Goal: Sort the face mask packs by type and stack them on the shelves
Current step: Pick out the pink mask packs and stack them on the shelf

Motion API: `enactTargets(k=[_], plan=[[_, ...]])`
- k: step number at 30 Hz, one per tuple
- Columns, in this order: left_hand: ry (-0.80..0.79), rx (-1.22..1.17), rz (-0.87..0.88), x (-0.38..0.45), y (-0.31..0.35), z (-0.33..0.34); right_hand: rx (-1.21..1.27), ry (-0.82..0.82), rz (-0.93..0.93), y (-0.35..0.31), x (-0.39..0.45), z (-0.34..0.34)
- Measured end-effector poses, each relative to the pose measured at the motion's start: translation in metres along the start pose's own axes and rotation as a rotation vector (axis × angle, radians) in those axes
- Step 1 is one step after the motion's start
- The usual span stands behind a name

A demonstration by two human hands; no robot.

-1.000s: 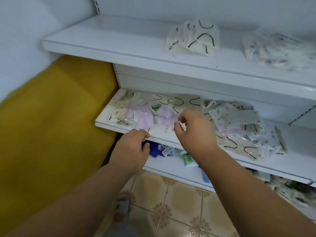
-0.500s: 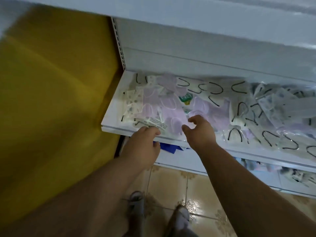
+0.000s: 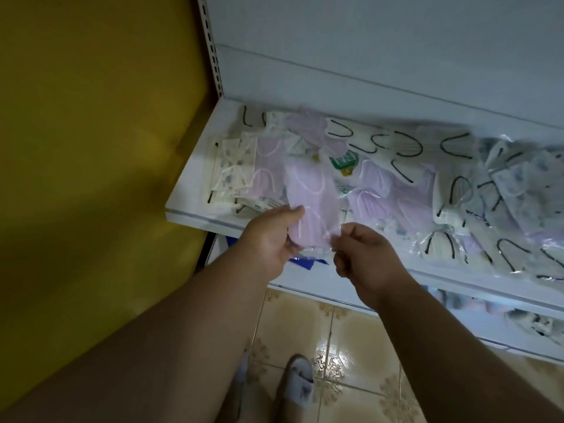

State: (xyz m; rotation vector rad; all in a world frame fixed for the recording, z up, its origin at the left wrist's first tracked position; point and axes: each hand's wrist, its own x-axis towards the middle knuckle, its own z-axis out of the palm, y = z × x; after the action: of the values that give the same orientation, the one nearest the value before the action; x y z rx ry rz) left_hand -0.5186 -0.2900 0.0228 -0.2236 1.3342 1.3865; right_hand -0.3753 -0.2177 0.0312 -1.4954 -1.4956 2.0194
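The lilac mask pack [image 3: 311,206] is held at the front lip of the middle shelf [image 3: 189,209], overhanging its edge, roughly at the centre of the view. The left hand [image 3: 268,239] grips it from nine o'clock, thumb on top near the pack's left edge and the other fingers curled beneath. The right hand [image 3: 363,251] pinches the lower right corner of the clear wrapper at about five o'clock, fingers clenched on the film.

It looks very light and limp: thin masks in a glossy plastic sleeve that will sag and probably slide if held by one corner alone. A flat hold across the body, thumb above and fingers below, should control it better than the slippery film edge.

Behind it, from twelve to three o'clock, lies the unsorted heap [image 3: 427,178] of lilac, cream black-looped and patterned packs. Motion blur makes it hard to say whether the held pack is one or two stuck together.
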Motion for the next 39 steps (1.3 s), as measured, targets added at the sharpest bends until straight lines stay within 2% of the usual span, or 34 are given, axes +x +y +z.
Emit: enactTargets(k=[4,7,10,17,19,25,29,31,33,34,36,37,39], plan=[[0.111,0.075,0.103,-0.013,0.013,-0.026,-0.131,-0.035,-0.055,0.000,-0.001,0.019],[0.275,0.208,0.218,-0.008,0.028,-0.063,-0.206,0.090,-0.121,-0.007,0.028,0.053],[0.375,0.320,0.257,0.006,0.041,-0.093,-0.515,0.182,-0.213,-0.022,0.066,0.089],[0.314,0.484,0.219,0.034,0.043,-0.119,-0.954,0.353,-0.050,-0.033,0.121,0.145],[0.293,0.477,0.201,0.040,0.044,-0.127,-0.977,0.384,-0.054,-0.029,0.127,0.151],[0.215,0.416,0.158,0.052,0.053,-0.131,-0.700,0.495,-0.086,-0.039,0.120,0.125],[0.182,0.316,0.164,0.048,0.056,-0.116,-0.195,0.579,-0.073,-0.040,0.092,0.099],[0.143,0.242,0.153,0.049,0.055,-0.106,0.087,0.491,-0.087,-0.043,0.072,0.093],[0.086,0.129,0.126,0.046,0.055,-0.094,0.145,0.332,-0.083,-0.041,0.057,0.096],[0.064,0.110,0.107,0.046,0.056,-0.088,0.038,0.260,-0.072,-0.038,0.053,0.099],[0.003,0.108,0.075,0.047,0.055,-0.076,-0.327,0.174,-0.068,-0.029,0.051,0.106],[-0.007,0.144,0.106,0.050,0.054,-0.072,-0.494,0.168,-0.094,-0.025,0.053,0.107],[0.071,0.251,0.180,0.054,0.053,-0.065,-0.711,0.211,-0.171,-0.023,0.060,0.104]])
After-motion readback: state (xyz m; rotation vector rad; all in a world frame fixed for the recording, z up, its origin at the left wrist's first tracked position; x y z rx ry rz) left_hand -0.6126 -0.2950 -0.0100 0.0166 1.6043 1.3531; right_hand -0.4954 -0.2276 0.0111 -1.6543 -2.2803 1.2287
